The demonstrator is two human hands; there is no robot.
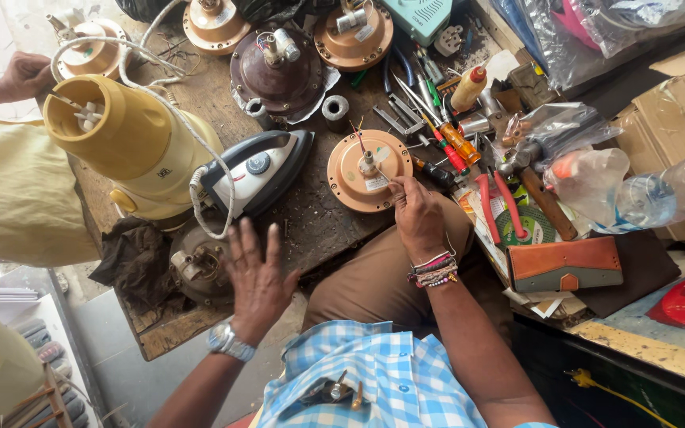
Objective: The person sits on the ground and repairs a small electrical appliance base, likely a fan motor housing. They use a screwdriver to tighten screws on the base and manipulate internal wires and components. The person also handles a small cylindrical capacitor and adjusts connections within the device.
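Head view: white label sticker on orange motor disc point(369, 170), disc just right of iron point(257, 171).
L hand point(258, 279): fingers spread wide, holding nothing, below iron.
R hand point(417, 217): fingertips pinched at disc's lower-right rim.

- A small white label point(376, 183) sits on the orange round motor housing point(369, 170) at the bench's centre, just beside the person's right hand point(417, 215).
- A pale sticker point(362, 33) marks another orange motor housing point(353, 36) at the top.
- Brown cardboard boxes point(679, 111) wrapped in clear plastic stand at the right edge.
- A green round-patterned flat packet point(526, 226) lies under red-handled pliers point(501, 204).
- A crumpled clear plastic bag point(564, 127) rests beside the tools.
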